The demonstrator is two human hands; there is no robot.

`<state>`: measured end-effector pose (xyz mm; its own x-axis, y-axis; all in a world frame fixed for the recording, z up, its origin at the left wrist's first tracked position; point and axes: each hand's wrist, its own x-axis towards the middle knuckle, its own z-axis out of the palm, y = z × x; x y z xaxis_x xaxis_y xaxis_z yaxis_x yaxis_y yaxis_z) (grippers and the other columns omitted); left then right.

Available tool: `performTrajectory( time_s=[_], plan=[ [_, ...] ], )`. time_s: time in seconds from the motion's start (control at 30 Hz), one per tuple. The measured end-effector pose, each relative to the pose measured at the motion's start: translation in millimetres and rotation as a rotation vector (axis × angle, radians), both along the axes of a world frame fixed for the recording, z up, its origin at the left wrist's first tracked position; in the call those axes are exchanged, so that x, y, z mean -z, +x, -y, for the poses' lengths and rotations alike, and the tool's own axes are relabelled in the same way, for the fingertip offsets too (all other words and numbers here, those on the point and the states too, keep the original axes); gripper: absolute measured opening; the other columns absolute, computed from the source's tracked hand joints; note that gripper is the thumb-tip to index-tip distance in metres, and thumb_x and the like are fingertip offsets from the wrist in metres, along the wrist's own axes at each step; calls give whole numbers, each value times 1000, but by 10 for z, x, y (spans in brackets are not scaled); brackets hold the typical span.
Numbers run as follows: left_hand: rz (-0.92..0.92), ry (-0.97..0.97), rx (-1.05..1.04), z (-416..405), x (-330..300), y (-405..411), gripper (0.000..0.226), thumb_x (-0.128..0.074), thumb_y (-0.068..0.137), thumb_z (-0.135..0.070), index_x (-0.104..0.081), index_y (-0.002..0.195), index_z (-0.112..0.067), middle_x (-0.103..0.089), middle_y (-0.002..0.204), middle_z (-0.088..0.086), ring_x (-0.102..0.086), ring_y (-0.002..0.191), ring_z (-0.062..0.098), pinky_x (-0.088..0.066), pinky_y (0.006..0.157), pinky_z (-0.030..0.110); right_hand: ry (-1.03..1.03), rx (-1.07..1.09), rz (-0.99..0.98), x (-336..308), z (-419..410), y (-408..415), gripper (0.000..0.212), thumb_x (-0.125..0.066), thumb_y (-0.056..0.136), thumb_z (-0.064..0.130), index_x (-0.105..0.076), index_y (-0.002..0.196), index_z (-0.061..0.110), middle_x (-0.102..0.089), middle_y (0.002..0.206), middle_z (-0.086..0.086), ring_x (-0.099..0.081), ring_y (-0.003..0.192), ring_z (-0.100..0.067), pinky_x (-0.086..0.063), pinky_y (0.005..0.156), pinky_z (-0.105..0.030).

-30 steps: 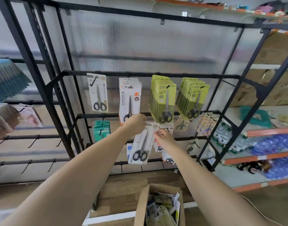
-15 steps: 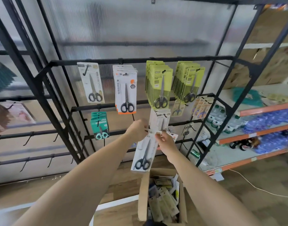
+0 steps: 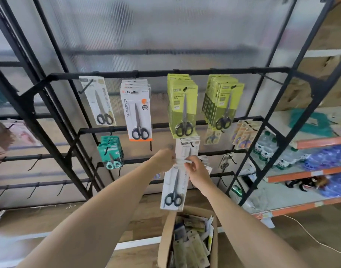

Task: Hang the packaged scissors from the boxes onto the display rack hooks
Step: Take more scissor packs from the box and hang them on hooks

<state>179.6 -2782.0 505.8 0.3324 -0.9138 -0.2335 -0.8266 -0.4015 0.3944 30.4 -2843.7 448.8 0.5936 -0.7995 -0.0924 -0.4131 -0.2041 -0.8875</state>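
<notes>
Both hands pinch the top of a white scissors pack [image 3: 173, 187], left hand [image 3: 164, 159] at its 10 o'clock corner, right hand [image 3: 194, 168] at 2 o'clock. Held so, its hang hole probably stays level for the hook [image 3: 192, 144] at 12 o'clock.

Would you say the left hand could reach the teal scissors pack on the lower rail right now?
Probably not yet: the left hand is pinching the white scissors pack together with the right hand. The teal pack hangs unobstructed just to its left.

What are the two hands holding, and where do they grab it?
Both the left hand and the right hand pinch the top edge of a white scissors pack; it hangs down below them.
</notes>
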Motion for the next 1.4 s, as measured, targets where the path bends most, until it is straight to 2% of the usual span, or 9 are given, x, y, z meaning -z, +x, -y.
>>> performTrajectory(
  time_s=[0.1,0.23,0.43,0.6,0.8,1.0,1.2,1.33,1.4],
  plan=[
    [39,4,-33,124,20,-95,25,-50,99,-15,-65,117,-6,-65,115,11,-61,105,27,-46,84,30,-19,-14,-28,75,205,-45,19,-46,104,31,-55,116,19,-61,94,1,-57,84,-16,-41,65,-27],
    [67,15,-17,303,99,-196,36,-49,100,-17,-55,134,-10,-58,131,10,-57,113,29,-47,92,34,51,26,1,202,467,-103,26,-48,103,32,-56,110,8,-63,98,-10,-60,89,-23,-44,72,-36],
    [22,-37,-152,512,119,-422,25,-50,99,-11,-57,123,-6,-57,104,5,-52,89,20,-39,72,27,117,49,15,398,854,-173,17,-48,101,26,-57,103,12,-61,88,-5,-57,81,-24,-42,66,-36],
    [18,-28,-220,587,149,-510,38,-53,94,-11,-54,133,-12,-62,120,6,-60,110,28,-51,87,36,129,33,47,475,1114,-110,14,-52,100,25,-58,101,12,-62,87,-6,-56,78,-25,-43,69,-40],
    [21,48,-185,638,139,-543,33,-55,94,-13,-54,128,-11,-58,127,6,-57,109,24,-51,95,37,83,36,56,451,1254,20,24,-50,103,30,-61,114,12,-66,106,-9,-62,95,-27,-51,81,-43],
    [59,26,-206,684,91,-544,37,-49,99,-14,-50,135,-9,-57,131,12,-56,115,30,-44,87,34,19,36,-4,372,1355,129,27,-46,105,28,-55,126,13,-63,114,-2,-60,101,-24,-48,83,-39],
    [91,35,-235,723,109,-527,33,-50,100,-17,-53,132,-8,-58,130,11,-57,113,26,-40,81,27,-122,47,-150,376,1467,265,30,-44,104,26,-57,127,11,-67,113,-12,-63,101,-33,-47,76,-37],
    [84,83,-224,738,164,-480,33,-51,101,-21,-54,131,-10,-58,131,9,-57,114,25,-42,85,28,-34,70,-203,397,1525,325,38,-46,104,32,-54,135,14,-65,124,-11,-63,108,-32,-50,82,-36],
    [72,131,-223,755,220,-418,34,-51,100,-27,-53,131,-12,-57,132,8,-56,115,26,-47,92,33,71,91,-254,427,1547,316,46,-51,100,41,-54,130,6,-64,122,-14,-65,103,-31,-51,73,-35]
  ],
)
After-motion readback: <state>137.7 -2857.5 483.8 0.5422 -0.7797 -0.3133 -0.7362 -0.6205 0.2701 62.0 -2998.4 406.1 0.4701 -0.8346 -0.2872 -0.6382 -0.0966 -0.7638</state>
